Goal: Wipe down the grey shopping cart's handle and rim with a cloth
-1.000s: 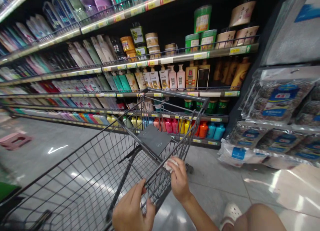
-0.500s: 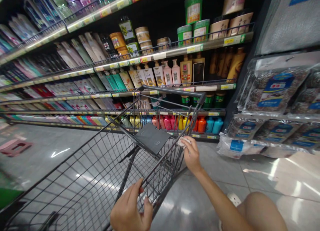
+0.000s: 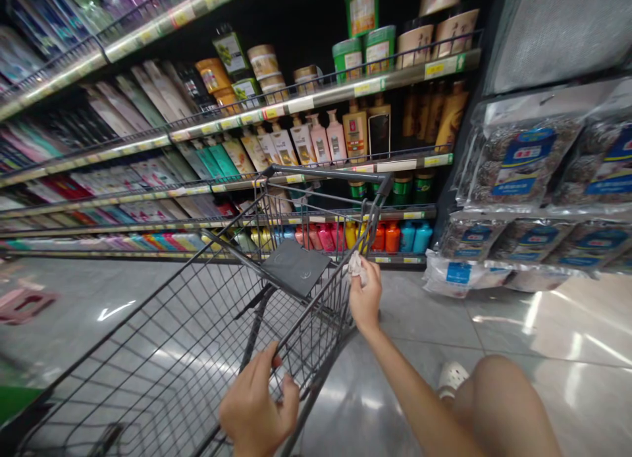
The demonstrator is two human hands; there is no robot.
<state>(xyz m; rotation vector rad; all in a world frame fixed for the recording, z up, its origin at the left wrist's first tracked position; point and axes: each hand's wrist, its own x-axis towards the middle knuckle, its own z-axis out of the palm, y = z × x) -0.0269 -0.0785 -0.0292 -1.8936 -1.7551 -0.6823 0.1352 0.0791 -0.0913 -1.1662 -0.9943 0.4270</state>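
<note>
A grey wire shopping cart (image 3: 316, 292) with a dark plastic seat flap (image 3: 295, 266) fills the middle of the view. My left hand (image 3: 261, 401) is closed over the cart's near top rim, fingers hooked on the wire and thumb apart on the outer side. Farther along the same rim, my right hand (image 3: 366, 295) pinches a crumpled whitish cloth or tissue (image 3: 356, 266). The wad sits against the cart's side near the handle (image 3: 326, 174); its exact contact with the wire is hard to see.
Shelves of bottles and tubs (image 3: 306, 144) stand behind the cart. Bagged scouring pads (image 3: 523, 161) hang at the right. A pink stool (image 3: 27, 304) is on the floor at left. My bent knee (image 3: 508, 404) and white clog (image 3: 451, 378) are at lower right.
My right hand has turned slightly at the rim, and more of the whitish wad shows. My left hand keeps its place on the cart. The view has shifted a little.
</note>
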